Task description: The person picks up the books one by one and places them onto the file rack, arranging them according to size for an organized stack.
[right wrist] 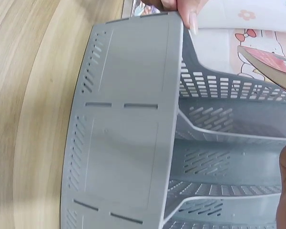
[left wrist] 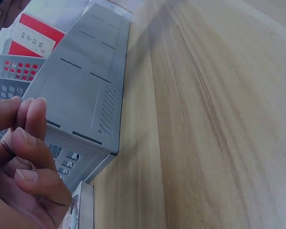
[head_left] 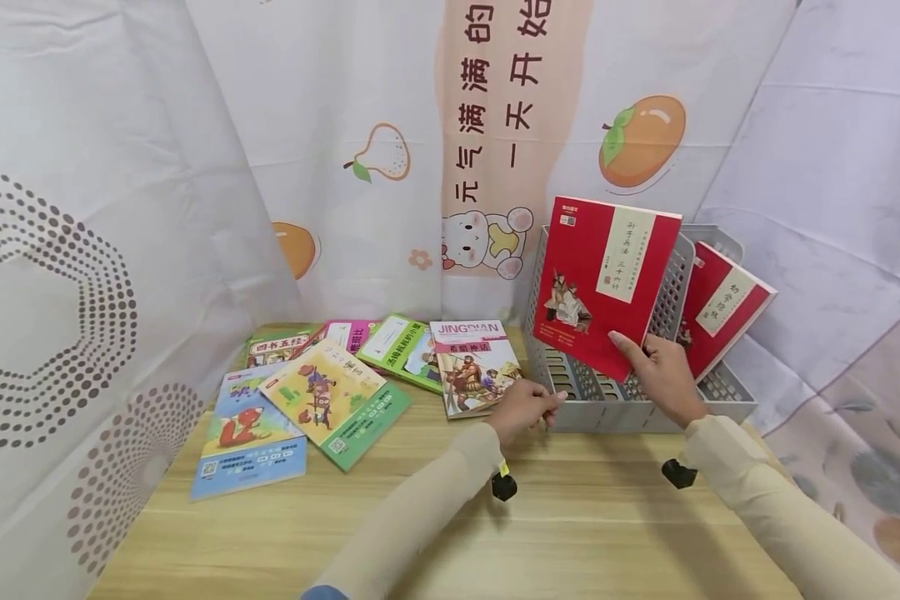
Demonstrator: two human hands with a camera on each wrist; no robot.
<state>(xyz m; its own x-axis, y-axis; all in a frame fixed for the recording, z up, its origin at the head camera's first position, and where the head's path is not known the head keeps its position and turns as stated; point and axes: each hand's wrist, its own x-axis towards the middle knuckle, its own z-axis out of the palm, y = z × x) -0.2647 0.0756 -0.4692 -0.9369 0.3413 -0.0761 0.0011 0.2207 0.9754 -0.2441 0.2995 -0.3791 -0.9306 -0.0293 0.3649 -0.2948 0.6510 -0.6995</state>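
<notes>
My right hand point(head_left: 667, 377) grips a red book point(head_left: 588, 279) by its lower right corner, thumb on the front cover. The book is tilted above the left part of a grey plastic file rack point(head_left: 618, 419). In the right wrist view, only an end of that book point(right wrist: 271, 67) shows over the slots. My left hand point(head_left: 523, 408) is at the rack's front left corner, its thumb and curled fingers pinching the rim. A second red book point(head_left: 727, 308) leans in the rack's right compartment.
A Greek-myths book point(head_left: 476, 367) lies just left of the rack. Farther left are a green book point(head_left: 405, 350), a yellow-and-green book point(head_left: 333, 400), a blue fox book point(head_left: 247, 433) and others overlapping on the wooden table point(head_left: 570, 533). A printed curtain point(head_left: 390, 75) hangs behind.
</notes>
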